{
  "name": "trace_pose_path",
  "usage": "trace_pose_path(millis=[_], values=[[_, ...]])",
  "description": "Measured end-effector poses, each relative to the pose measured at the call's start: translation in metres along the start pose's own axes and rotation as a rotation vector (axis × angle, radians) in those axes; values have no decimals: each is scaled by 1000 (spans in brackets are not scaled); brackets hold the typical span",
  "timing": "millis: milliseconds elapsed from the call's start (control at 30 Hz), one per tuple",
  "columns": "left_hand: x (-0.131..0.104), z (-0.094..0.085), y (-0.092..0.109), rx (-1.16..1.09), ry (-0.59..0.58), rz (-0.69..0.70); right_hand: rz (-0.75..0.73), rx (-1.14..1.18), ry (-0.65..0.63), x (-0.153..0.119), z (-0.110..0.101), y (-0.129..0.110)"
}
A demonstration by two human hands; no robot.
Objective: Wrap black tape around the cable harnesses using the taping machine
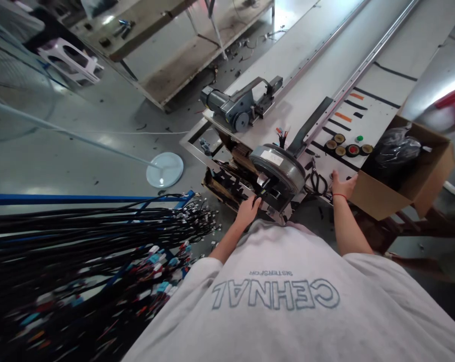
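- We have the left hand [247, 212] at the near left side of the round grey machine [282, 168], fingertips touching its dark lower part; we cannot tell whether they pinch it or only rest there.
- The machine sits at the near end of the long white table [325, 65], right in front of us, its dark bar [312, 125] reaching far and right toward the metal rail [367, 63].
- Our right hand [344, 186] lies at the table's near edge, thumb spread from the fingers, just beside the open cardboard box [378, 196].
- Between right hand and machine, we see black-handled scissors [318, 183].
- Farther right, we find a cluster of rolls [339, 151] near the box, with dark and orange strips [343, 117] beyond them.
- A second grey machine [246, 105] stands at the table's far left corner.
- Near left, we have bundled black cables [99, 236] beside a blue bar [87, 199].
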State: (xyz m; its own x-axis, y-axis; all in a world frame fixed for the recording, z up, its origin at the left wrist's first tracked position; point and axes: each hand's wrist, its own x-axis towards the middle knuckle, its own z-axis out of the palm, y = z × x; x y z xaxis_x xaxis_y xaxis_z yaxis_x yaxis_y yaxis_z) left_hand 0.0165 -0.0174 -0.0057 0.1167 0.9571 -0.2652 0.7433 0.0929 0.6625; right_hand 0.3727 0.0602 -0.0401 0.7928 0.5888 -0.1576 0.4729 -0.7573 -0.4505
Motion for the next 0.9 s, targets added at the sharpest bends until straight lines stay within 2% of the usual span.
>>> trace_pose_path(millis=[400, 633, 900], values=[[-2, 4, -5, -39, -1, 33, -10, 21, 23, 3, 4, 5], [7, -3, -14, 114, 41, 39, 5, 170, 61, 2, 4, 4], [4, -1, -15, 104, 40, 46, -10, 193, 59, 6, 6, 6]])
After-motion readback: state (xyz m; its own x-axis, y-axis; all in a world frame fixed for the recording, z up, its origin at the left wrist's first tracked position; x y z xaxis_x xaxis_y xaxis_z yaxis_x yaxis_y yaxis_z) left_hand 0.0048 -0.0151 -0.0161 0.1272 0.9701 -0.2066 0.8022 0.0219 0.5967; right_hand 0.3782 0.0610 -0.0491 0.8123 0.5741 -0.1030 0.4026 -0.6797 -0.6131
